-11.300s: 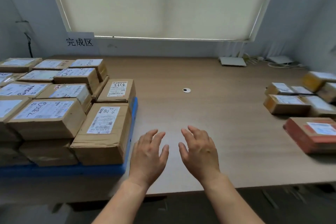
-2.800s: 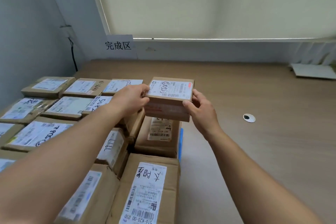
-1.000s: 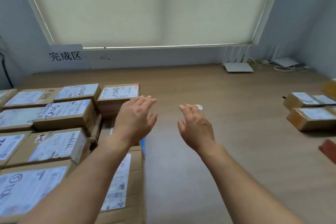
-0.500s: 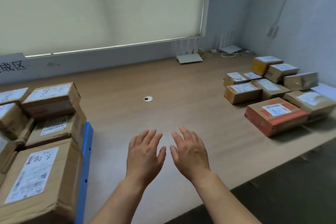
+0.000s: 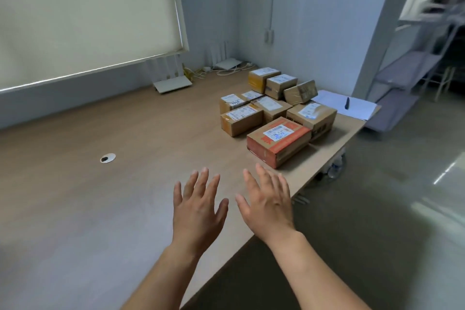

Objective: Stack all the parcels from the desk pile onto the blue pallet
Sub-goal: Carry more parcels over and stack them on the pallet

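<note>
– Parcels (image 5: 271,108) sit clustered at the far right end of the desk (image 5: 100,209), ahead of both hands.
– And the fingers (image 5: 201,181)?
– Spread and straight on the left hand (image 5: 198,211) and the right hand (image 5: 269,206), palms down, side by side above the near desk edge, gripping nothing.
– Nearest box?
– That's the red-banded parcel (image 5: 278,139), just ahead of the right fingertips, not touching. Brown boxes are packed close behind it, all taped closed. A white sheet (image 5: 352,111) with a pen (image 5: 347,103) lies beyond.
</note>
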`<state>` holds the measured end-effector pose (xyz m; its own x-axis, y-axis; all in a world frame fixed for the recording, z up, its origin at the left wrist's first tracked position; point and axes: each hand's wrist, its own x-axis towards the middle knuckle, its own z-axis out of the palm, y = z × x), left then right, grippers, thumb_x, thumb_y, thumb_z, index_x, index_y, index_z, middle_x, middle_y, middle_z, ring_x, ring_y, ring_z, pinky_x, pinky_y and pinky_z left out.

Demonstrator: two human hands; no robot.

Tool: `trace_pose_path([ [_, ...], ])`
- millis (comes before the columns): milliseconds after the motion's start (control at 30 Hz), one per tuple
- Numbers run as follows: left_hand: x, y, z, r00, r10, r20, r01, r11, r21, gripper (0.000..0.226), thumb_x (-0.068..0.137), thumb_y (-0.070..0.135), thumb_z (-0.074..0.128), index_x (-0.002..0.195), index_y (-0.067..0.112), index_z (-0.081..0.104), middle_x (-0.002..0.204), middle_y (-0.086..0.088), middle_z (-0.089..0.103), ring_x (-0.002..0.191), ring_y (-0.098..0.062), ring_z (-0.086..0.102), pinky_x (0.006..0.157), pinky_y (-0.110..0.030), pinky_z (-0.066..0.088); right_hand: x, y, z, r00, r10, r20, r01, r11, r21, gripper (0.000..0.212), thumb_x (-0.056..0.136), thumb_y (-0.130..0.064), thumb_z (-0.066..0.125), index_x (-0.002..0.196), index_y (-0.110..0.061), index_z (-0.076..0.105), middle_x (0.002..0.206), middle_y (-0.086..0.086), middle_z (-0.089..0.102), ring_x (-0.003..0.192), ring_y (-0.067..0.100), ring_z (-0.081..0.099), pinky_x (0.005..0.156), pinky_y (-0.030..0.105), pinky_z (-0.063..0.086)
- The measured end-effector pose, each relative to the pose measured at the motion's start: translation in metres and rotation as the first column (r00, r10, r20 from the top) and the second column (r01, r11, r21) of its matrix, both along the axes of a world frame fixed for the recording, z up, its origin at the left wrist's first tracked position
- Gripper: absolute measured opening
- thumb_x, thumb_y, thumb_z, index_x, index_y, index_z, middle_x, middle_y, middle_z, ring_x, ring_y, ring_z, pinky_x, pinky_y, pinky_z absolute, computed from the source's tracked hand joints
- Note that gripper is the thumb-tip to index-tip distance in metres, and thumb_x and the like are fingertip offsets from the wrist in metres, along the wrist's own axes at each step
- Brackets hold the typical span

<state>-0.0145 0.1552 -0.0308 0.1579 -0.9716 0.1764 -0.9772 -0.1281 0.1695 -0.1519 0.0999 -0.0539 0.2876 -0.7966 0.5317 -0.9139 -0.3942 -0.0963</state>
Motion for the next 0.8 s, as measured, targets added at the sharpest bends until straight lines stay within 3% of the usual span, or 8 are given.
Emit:
trace_pose_path([
  [67, -0.015, -0.019, -0.001, 0.999, -0.047, -0.009, 0.047, 0.999, 0.004, 0.068, 0.086, 0.057, 0.013, 0.148, 0.03, 0.025, 0.157, 0.001, 0.015, 0.146, -0.02, 0.006, 0.116, -0.043, -0.004, -0.016, -0.013, -0.001, 0.999, -0.034, 0.005, 0.034, 0.999, -0.008, 0.058, 0.069, -0.044, 0.075, 0.118, -0.015, 0.064, 0.121, 0.017, 0.062, 0.109, 0.032, 0.062, 0.091, 0.052, 0.046],
  [167, -0.034, -0.053, -0.006, 0.998, -0.067, -0.006, 0.067, 0.998, -0.005, 0.061, 0.094, 0.057, 0.013, 0.15, 0.033, 0.009, 0.159, 0.005, -0.002, 0.146, -0.017, -0.009, 0.117, -0.041, -0.01, -0.039, -0.039, -0.002, 0.997, -0.082, 0.003, 0.082, 0.996, -0.017, 0.058, 0.07, -0.042, 0.076, 0.119, -0.015, 0.063, 0.121, 0.017, 0.062, 0.109, 0.032, 0.061, 0.092, 0.053, 0.045],
  [267, -0.052, -0.094, -0.013, 0.995, -0.094, -0.042, 0.093, 0.996, -0.006, 0.06, 0.096, 0.054, 0.023, 0.15, 0.033, 0.01, 0.159, 0.005, -0.001, 0.146, -0.017, -0.008, 0.116, -0.041, -0.01, -0.06, -0.074, -0.003, 0.992, -0.127, -0.017, 0.127, 0.992, -0.003, 0.054, 0.071, -0.042, 0.073, 0.117, -0.014, 0.063, 0.119, 0.018, 0.063, 0.108, 0.033, 0.062, 0.092, 0.054, 0.044],
  [433, -0.076, -0.177, -0.019, 0.988, -0.125, -0.096, 0.124, 0.992, -0.012, 0.06, 0.095, 0.056, 0.02, 0.15, 0.033, 0.01, 0.159, 0.005, 0.001, 0.146, -0.016, -0.006, 0.115, -0.039, -0.009, -0.088, -0.15, -0.004, 0.986, -0.15, -0.072, 0.155, 0.986, 0.064, 0.049, 0.073, -0.045, 0.061, 0.112, -0.015, 0.065, 0.116, 0.016, 0.064, 0.107, 0.032, 0.062, 0.093, 0.055, 0.043],
  [600, -0.085, -0.265, -0.012, 0.984, -0.096, -0.147, 0.097, 0.995, 0.002, 0.06, 0.096, 0.056, 0.022, 0.15, 0.033, 0.006, 0.159, 0.007, 0.001, 0.146, -0.014, -0.005, 0.117, -0.036, -0.003, -0.104, -0.239, 0.009, 0.982, -0.15, -0.112, 0.16, 0.983, 0.091, 0.052, 0.069, -0.046, 0.073, 0.111, -0.016, 0.064, 0.115, 0.014, 0.065, 0.105, 0.031, 0.063, 0.093, 0.054, 0.044],
  [733, -0.094, -0.335, -0.008, 0.981, -0.099, -0.164, 0.099, 0.995, -0.008, 0.063, 0.094, 0.059, 0.018, 0.15, 0.032, 0.011, 0.158, 0.006, 0.007, 0.146, -0.015, 0.0, 0.116, -0.034, -0.004, -0.115, -0.309, 0.019, 0.98, -0.158, -0.123, 0.171, 0.98, 0.102, 0.046, 0.07, -0.046, 0.064, 0.106, -0.017, 0.068, 0.111, 0.013, 0.067, 0.101, 0.029, 0.065, 0.09, 0.051, 0.046],
  [800, -0.1, -0.364, -0.007, 0.982, -0.096, -0.163, 0.097, 0.995, 0.002, 0.062, 0.094, 0.058, 0.019, 0.15, 0.032, 0.012, 0.158, 0.007, 0.008, 0.146, -0.014, 0.0, 0.116, -0.035, -0.003, -0.121, -0.338, 0.02, 0.978, -0.159, -0.134, 0.175, 0.977, 0.12, 0.045, 0.068, -0.043, 0.073, 0.104, -0.016, 0.069, 0.109, 0.014, 0.067, 0.099, 0.029, 0.065, 0.089, 0.052, 0.047],
])
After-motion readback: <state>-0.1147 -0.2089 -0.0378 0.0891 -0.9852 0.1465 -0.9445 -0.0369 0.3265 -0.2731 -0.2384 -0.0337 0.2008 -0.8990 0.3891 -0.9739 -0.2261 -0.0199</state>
